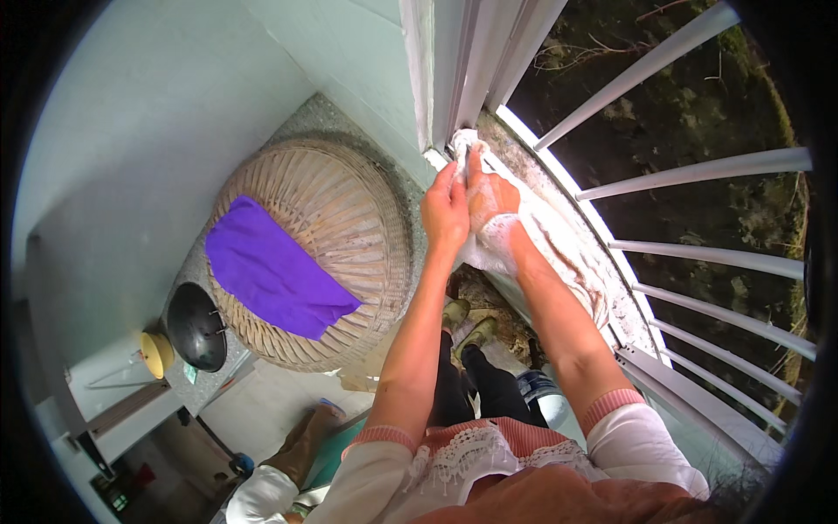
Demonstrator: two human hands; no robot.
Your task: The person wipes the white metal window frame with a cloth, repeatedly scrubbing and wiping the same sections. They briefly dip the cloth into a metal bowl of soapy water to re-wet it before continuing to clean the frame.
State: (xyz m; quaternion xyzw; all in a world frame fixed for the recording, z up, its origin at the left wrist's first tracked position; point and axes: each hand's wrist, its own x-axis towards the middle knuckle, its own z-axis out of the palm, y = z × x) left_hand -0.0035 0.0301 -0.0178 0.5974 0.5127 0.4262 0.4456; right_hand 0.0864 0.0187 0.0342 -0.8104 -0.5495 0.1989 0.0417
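Note:
A white cloth (556, 245) drapes along the window sill and track, with its far end bunched into the corner at the foot of the white window frame (481, 72). My right hand (492, 196) grips the cloth; the index finger points into that corner, and part of the fabric wraps the wrist. Soapy-looking foam or wet cloth covers some of its back. Close beside it on the left, my left hand (446, 209) pinches the same bunched end between thumb and fingers. The exact fingertip contact is partly hidden by the folds.
On a stone counter (321, 114) to the left lies a round woven basket (353, 242) with a purple cloth (278, 268) on it. A black wok (196, 327) and yellow bowl (157, 354) stand beyond. White railings (694, 173) line the outside. Another person's leg (298, 445) shows lower left.

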